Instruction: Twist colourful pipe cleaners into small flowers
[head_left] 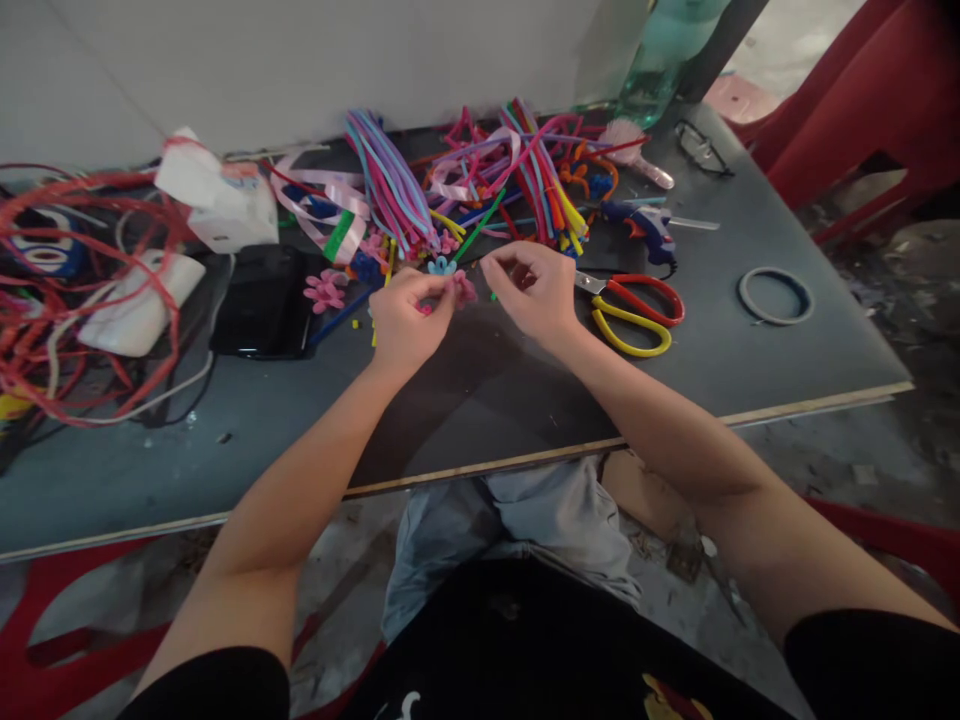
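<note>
My left hand [411, 318] is closed in a pinch on a pipe-cleaner flower [463, 288] with pink petals. A light-blue looped pipe-cleaner piece [442, 267] shows just above those fingertips; whether it is joined to the pink one I cannot tell. A short gap to the right, my right hand [534, 292] has its thumb and fingertips pressed together. Anything between them is too small or hidden to name. Beyond both hands a green pipe cleaner [480, 228] slants upward. On the table left of my left hand lies another pink flower [325, 291].
Pipe-cleaner bundles [390, 185] lie at the back. Scissors [637, 308] with red and yellow handles, a glue gun [643, 228] and a tape roll [775, 296] are to the right. Leftward are a black case [262, 302], a white power bank-like block [142, 305] and tangled red cord [71, 205].
</note>
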